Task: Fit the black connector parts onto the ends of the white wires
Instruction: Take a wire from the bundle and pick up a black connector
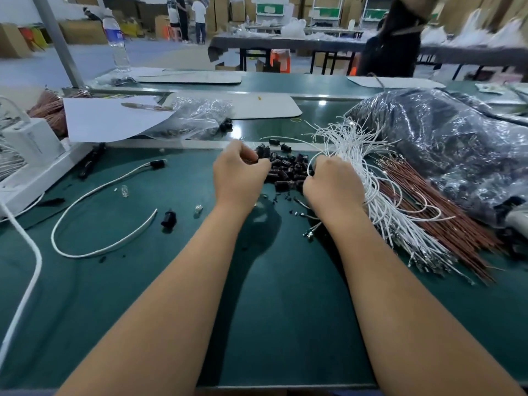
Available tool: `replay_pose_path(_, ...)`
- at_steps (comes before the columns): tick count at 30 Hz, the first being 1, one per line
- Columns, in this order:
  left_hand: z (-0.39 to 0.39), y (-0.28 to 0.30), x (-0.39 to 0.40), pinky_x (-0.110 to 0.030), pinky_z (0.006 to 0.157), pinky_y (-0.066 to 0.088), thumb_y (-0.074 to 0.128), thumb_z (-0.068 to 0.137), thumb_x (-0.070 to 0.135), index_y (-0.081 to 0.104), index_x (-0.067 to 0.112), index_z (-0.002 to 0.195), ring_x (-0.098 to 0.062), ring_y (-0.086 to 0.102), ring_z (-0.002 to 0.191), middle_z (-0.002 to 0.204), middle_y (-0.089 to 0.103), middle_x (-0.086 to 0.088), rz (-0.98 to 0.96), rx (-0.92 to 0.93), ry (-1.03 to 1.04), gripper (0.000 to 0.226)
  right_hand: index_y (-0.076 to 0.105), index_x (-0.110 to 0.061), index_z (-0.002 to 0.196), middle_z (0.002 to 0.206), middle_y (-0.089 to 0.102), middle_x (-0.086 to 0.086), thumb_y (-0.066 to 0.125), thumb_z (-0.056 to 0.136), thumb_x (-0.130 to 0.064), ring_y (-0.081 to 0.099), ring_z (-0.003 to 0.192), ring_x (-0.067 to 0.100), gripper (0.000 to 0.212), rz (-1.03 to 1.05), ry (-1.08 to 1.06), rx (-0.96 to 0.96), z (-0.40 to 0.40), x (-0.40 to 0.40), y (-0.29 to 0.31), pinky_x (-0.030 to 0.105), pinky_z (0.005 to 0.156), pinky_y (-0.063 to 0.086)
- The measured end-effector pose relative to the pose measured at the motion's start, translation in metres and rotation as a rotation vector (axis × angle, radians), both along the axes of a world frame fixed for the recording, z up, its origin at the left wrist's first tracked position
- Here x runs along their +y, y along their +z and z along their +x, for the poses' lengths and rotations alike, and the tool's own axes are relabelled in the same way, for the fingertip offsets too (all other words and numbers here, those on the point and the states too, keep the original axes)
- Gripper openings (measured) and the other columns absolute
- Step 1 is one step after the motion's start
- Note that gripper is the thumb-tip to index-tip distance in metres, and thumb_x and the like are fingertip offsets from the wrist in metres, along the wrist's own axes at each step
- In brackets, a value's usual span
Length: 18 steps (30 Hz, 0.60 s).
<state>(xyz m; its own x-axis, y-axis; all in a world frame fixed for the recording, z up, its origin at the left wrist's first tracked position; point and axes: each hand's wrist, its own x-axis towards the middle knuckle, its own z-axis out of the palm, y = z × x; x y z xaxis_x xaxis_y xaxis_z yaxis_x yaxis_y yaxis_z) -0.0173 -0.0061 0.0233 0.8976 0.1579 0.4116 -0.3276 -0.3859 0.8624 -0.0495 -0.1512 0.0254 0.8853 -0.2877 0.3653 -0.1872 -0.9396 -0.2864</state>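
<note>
- A heap of black connector parts (285, 171) lies on the green bench mat (280, 295) between your two hands, with a few strays (278, 144) at its far edge.
- Your left hand (238, 174) is at the heap's left side, fingers curled under; from behind the knuckles it appears to pinch a dark piece at its fingertips, though what exactly it holds cannot be made out.
- Your right hand (333, 182) is at the heap's right side, fingers curled in, gripping a white wire (310, 162) that arcs up from the fist.
- The bundle of white wires (380, 201) fans out just right of that hand, loose ends spraying toward the far side and metal-tipped ends (428, 260) pointing toward you.
- A sheaf of reddish-brown wires (437, 221) lies beside and partly beneath the white bundle, on its right.
- A large clear plastic bag of dark parts (445, 144) sits farther right.
- On the left of the mat, one long white wire with a black connector on its end (157, 163) curls into a loop; a single black part (168, 219) rests near the loop's free end.
- A smaller clear bag (197, 118) and a white sheet (108, 117) lie beyond the left hand.
- A water bottle (115, 41) stands upright at the far left.
</note>
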Motion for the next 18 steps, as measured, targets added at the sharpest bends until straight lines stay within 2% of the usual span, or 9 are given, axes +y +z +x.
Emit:
replay_pose_path(2,-0.002,-0.001,-0.008,-0.025,0.066,0.046,0.065,0.076,0.011,0.055,0.015,0.082,-0.011,0.051,0.067,0.073,0.055,0.006,-0.132,0.051,-0.02,0.013,0.039,-0.012,0.064,0.069,0.042,0.002,0.049,0.082,0.001,0.043,0.066,0.022,0.024,0.009,-0.028,-0.008,0.001,-0.002,-0.001,0.028,0.051,0.027)
replay_pose_path(4,-0.003,-0.001,-0.007,-0.026,0.071,0.051,0.065,0.078,0.011,0.059,0.015,0.091,-0.01,0.055,0.072,0.079,0.059,0.006,-0.207,0.084,-0.022,0.015,0.042,-0.01,0.063,0.069,0.047,0.005,0.048,0.082,0.005,0.048,0.067,0.024,0.025,0.035,-0.032,-0.049,0.002,-0.005,-0.001,0.028,0.049,0.03)
replay_pose_path(6,-0.002,-0.002,0.0,-0.027,0.072,0.052,0.062,0.08,0.011,0.062,0.015,0.092,-0.01,0.058,0.074,0.082,0.063,0.004,-0.167,0.067,-0.047,0.013,0.055,-0.006,0.077,0.084,0.056,0.01,0.048,0.087,0.006,0.055,0.08,0.026,0.016,0.043,-0.028,-0.178,0.002,-0.004,0.001,0.03,0.063,0.044)
replay_pose_path(8,-0.002,-0.002,0.007,-0.027,0.071,0.053,0.057,0.085,0.012,0.062,0.016,0.093,-0.013,0.059,0.075,0.084,0.065,0.0,-0.138,0.048,-0.119,0.011,0.056,-0.004,0.091,0.085,0.055,0.009,0.047,0.091,0.004,0.052,0.08,0.022,0.012,0.011,-0.008,-0.364,0.001,0.002,0.003,0.027,0.068,0.042)
replay_pose_path(10,0.0,0.001,0.01,-0.028,0.065,0.05,0.049,0.09,0.01,0.059,0.02,0.091,-0.014,0.055,0.071,0.08,0.062,-0.001,-0.182,0.044,-0.188,0.014,0.054,-0.005,0.091,0.075,0.052,0.004,0.047,0.093,0.002,0.047,0.067,0.018,0.01,0.038,0.094,-0.479,0.0,0.013,0.003,0.025,0.057,0.037)
replay_pose_path(12,0.001,0.005,0.011,-0.032,0.064,0.046,0.04,0.095,0.007,0.056,0.018,0.09,-0.014,0.051,0.071,0.078,0.058,-0.002,-0.243,-0.013,-0.192,0.02,0.052,-0.007,0.088,0.07,0.052,0.004,0.047,0.094,0.0,0.046,0.061,0.018,0.01,0.069,0.237,-0.465,-0.002,0.025,0.0,0.026,0.051,0.034)
replay_pose_path(15,0.002,0.007,0.013,-0.024,0.082,0.041,0.034,0.097,0.01,0.054,0.014,0.098,-0.014,0.048,0.091,0.095,0.055,0.0,-0.094,-0.262,-0.077,0.02,0.054,-0.008,0.088,0.075,0.052,0.0,0.049,0.094,-0.004,0.046,0.066,0.021,0.008,0.042,0.423,-0.43,-0.006,0.037,-0.004,0.032,0.053,0.027)
replay_pose_path(17,0.0,0.006,0.013,-0.014,0.085,0.036,0.034,0.096,0.014,0.057,0.013,0.103,-0.011,0.046,0.098,0.098,0.057,0.008,0.032,-0.343,-0.087,0.025,0.054,-0.008,0.091,0.077,0.049,-0.005,0.046,0.097,-0.009,0.043,0.069,0.019,0.01,0.074,0.499,-0.453,-0.008,0.039,-0.003,0.033,0.057,0.029)
replay_pose_path(18,-0.001,0.006,0.012,-0.014,0.083,0.037,0.033,0.096,0.015,0.057,0.014,0.105,-0.01,0.049,0.096,0.095,0.059,0.011,0.044,-0.339,-0.139,0.026,0.055,-0.007,0.092,0.078,0.051,-0.003,0.045,0.098,-0.01,0.044,0.069,0.019,0.011,0.096,0.508,-0.49,-0.01,0.038,-0.002,0.033,0.058,0.032)
